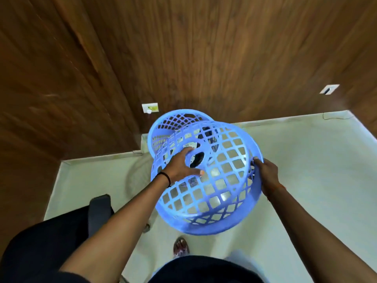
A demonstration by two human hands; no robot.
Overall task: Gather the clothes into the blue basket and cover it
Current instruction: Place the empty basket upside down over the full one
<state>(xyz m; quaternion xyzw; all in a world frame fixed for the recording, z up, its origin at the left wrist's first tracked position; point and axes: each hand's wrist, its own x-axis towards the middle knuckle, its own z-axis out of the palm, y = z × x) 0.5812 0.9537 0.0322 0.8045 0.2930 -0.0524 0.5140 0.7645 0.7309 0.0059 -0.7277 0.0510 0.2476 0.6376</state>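
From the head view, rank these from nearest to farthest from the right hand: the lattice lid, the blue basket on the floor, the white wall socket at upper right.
1. Lattice lid: the right hand grips its rim.
2. Blue basket: on the floor behind the lid, to the left.
3. White wall socket: far upper right, on the wood wall.

Pale blue lattice-patterned lid (pixel 212 180) at centre, matching blue basket (pixel 163 127) toward 12 o'clock; brown wood-grain wall (pixel 204 48); pale greenish floor (pixel 306 160).
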